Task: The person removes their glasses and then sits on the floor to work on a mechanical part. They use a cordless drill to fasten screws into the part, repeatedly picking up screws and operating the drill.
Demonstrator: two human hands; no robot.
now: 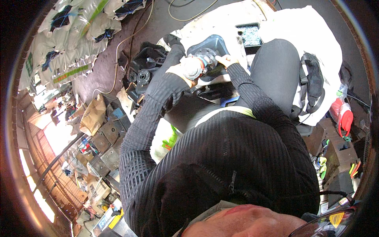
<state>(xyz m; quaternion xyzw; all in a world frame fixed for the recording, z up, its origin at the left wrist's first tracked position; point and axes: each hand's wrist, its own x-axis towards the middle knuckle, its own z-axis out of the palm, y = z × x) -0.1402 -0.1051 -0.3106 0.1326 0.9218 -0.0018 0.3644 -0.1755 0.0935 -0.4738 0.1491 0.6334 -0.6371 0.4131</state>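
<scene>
My left hand (182, 74) is closed around a pale, rounded part (192, 68) with a reddish band along its right side. Against that band sits a dark, round, flanged metal part (208, 55); whether the two are joined cannot be made out. At the metal part's right edge, my right hand (226, 60) pinches its rim with thumb and fingers. Both parts are held above my lap, just in front of a blue-grey plastic tub (218, 38). Glare on the pale part and my left hand hides some finger detail.
A dark tray of small shiny bits (251, 35) lies beyond my right knee on white sheeting (312, 33). Dark flanged parts (143, 77) sit to the left. A black strap (314, 81) lies at right. Cables (117, 59) cross the floor near plastic sacks (67, 43).
</scene>
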